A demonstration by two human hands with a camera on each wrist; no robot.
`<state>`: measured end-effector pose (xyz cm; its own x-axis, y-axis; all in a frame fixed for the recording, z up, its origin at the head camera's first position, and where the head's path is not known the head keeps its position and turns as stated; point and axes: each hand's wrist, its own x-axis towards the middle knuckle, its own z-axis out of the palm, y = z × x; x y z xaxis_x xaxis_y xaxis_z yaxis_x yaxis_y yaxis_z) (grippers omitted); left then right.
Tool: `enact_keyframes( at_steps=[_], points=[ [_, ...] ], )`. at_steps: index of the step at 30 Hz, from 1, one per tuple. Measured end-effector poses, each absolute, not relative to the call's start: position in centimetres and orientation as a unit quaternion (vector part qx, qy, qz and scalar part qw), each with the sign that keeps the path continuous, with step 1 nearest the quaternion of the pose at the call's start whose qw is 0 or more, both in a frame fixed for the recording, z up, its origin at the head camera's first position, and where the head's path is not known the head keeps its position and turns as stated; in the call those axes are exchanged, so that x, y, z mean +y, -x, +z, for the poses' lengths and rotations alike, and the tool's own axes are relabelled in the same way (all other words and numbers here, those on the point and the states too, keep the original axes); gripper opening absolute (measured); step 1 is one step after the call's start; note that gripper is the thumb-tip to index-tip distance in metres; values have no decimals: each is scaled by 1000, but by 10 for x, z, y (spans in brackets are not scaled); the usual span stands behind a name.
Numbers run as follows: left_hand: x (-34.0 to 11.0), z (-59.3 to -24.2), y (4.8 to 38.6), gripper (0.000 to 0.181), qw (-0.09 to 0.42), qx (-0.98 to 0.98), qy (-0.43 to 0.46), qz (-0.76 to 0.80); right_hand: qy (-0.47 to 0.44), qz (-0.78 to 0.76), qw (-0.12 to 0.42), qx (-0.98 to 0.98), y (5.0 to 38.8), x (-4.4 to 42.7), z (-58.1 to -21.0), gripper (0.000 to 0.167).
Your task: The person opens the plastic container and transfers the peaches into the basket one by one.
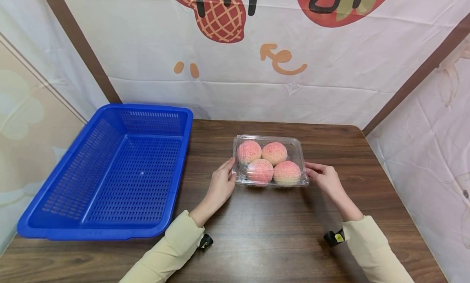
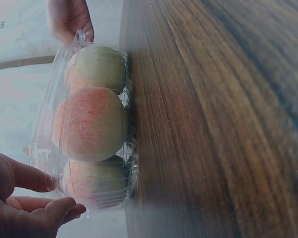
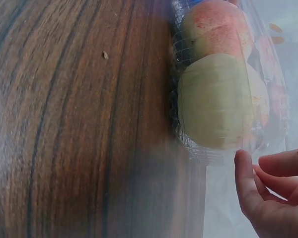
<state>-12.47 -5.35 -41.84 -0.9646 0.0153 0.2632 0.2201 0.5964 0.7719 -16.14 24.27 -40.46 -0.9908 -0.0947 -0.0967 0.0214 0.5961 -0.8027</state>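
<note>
A clear plastic clamshell box (image 1: 269,161) with its lid down lies on the brown wooden table, holding several round pink and pale yellow fruits (image 1: 287,172) that look like peaches. My left hand (image 1: 220,186) pinches the box's left edge between thumb and fingers. At the opposite edge, my right hand (image 1: 327,179) grips the rim near the front corner. In the left wrist view, the fruits (image 2: 91,124) show through the side wall, with the left fingers (image 2: 32,176) on the rim. The right wrist view shows the right fingertips (image 3: 244,171) against the box's end.
A large blue plastic basket (image 1: 186,152) with perforated walls stands on the left of the table (image 1: 271,234). Behind the table hangs a white printed cloth (image 1: 235,95), and another cloth (image 1: 433,123) borders the right side.
</note>
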Motion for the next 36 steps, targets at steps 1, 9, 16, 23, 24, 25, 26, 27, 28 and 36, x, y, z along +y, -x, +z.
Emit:
enact_keyframes(
  at_steps=[1, 9, 16, 23, 24, 25, 26, 27, 28, 36],
  points=[
    [-53, -419, 125, 41, 115, -886, 67, -444, 24, -460, 72, 885, 161, 244, -404, 35],
    [-54, -419, 126, 41, 113, -884, 67, -449, 31, -528, 129, 839, 159, 250, -405, 36],
    [-53, -419, 126, 40, 115, -884, 67, -448, 32, -547, 163, 820, 158, 253, -406, 39],
    [-53, -419, 125, 41, 114, -884, 66, -449, 12, -619, 212, 757, 158, 260, -409, 45],
    [-53, -419, 125, 41, 114, -884, 67, -449, 14, -627, 218, 748, 159, 262, -409, 46],
    [-53, -419, 125, 41, 114, -884, 67, -449, 14, -636, 223, 738, 159, 262, -409, 46],
    [-53, -419, 126, 41, 113, -884, 66, -449, 17, -642, 229, 732, 159, 263, -410, 47],
    [-53, -419, 125, 41, 113, -883, 66, -450, 19, -648, 234, 725, 159, 264, -410, 48],
    [-53, -419, 125, 41, 113, -883, 67, -450, 21, -652, 240, 719, 160, 266, -410, 49],
    [-53, -420, 125, 41, 117, -884, 69, -447, 30, -684, 279, 673, 162, 271, -410, 53]
  ],
)
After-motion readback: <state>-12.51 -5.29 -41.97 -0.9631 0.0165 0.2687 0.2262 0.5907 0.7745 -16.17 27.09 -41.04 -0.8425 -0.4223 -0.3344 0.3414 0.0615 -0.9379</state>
